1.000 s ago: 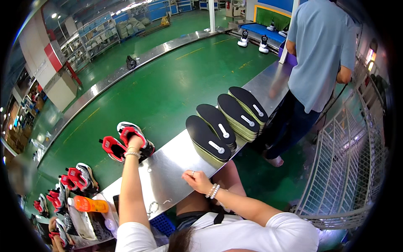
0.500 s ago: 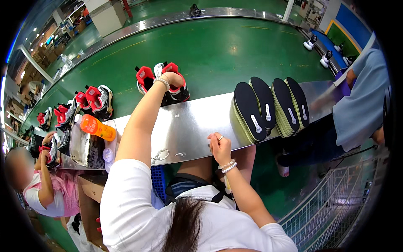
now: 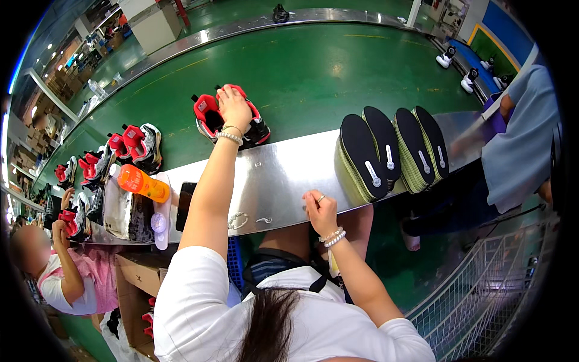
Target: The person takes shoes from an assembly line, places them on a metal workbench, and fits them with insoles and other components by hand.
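A pair of red-lined black-and-white sneakers (image 3: 260,131) stands on the green surface beyond the metal ledge. My left hand (image 3: 234,110) lies over the right shoe of this pair at its red collar, fingers stretched out. It covers part of the shoe's opening. Close to the ledge's near edge, my right hand (image 3: 321,210) is raised with its fingers curled in and nothing visible in them. To its right, stacks of black-topped insoles (image 3: 360,158) with pale green sides rest on the ledge.
An orange drink bottle (image 3: 142,183), a phone (image 3: 186,205) and a bracelet (image 3: 237,221) lie on the metal ledge (image 3: 274,175). More sneakers (image 3: 143,148) stand at left, near a co-worker (image 3: 75,274) handling one. Another person (image 3: 525,145) is at right, by a wire rack (image 3: 476,289).
My left hand has drawn up from the right shoe's opening to lie over its collar, fingers now visible. A phone has come into sight beside my left forearm. My right hand stays curled.
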Tool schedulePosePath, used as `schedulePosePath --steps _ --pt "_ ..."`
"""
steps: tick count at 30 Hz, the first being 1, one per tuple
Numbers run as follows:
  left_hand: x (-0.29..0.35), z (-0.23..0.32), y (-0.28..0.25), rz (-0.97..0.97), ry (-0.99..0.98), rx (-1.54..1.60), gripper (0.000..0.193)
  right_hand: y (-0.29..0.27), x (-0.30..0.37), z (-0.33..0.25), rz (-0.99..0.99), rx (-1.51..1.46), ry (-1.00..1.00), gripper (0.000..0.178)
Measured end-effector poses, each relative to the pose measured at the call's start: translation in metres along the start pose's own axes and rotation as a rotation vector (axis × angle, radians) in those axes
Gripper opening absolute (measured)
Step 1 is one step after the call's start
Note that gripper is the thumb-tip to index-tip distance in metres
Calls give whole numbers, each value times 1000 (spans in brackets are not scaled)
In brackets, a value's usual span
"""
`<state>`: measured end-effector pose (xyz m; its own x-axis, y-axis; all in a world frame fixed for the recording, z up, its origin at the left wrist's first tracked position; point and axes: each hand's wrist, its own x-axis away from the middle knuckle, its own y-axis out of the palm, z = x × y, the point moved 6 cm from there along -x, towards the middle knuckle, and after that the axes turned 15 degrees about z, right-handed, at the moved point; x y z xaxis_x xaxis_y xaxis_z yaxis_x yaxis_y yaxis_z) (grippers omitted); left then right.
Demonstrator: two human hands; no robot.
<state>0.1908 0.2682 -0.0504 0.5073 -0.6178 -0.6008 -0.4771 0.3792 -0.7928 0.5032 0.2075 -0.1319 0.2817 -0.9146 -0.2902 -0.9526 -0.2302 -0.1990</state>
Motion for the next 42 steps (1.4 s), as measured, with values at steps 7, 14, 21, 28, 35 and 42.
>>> schedulePosePath --steps 7,14,21,28,35,42 --pt "-7 -31 32 -44 79 23 18 3 5 4 -10 52 27 21" --pt "-20 -50 31 87 215 -148 15 2 4 -16 34 120 -176 17" --pt "-26 -52 22 33 81 338 14 7 8 3 50 260 -344 6" --pt "-33 -74 47 113 104 104 13 7 12 -14 63 206 -462 11" --pt "35 -34 -73 -541 15 1094 5 7 9 -9 7 261 -451 6" --pt "123 -240 -257 517 -110 385 24 10 19 -12 -59 234 -467 6"
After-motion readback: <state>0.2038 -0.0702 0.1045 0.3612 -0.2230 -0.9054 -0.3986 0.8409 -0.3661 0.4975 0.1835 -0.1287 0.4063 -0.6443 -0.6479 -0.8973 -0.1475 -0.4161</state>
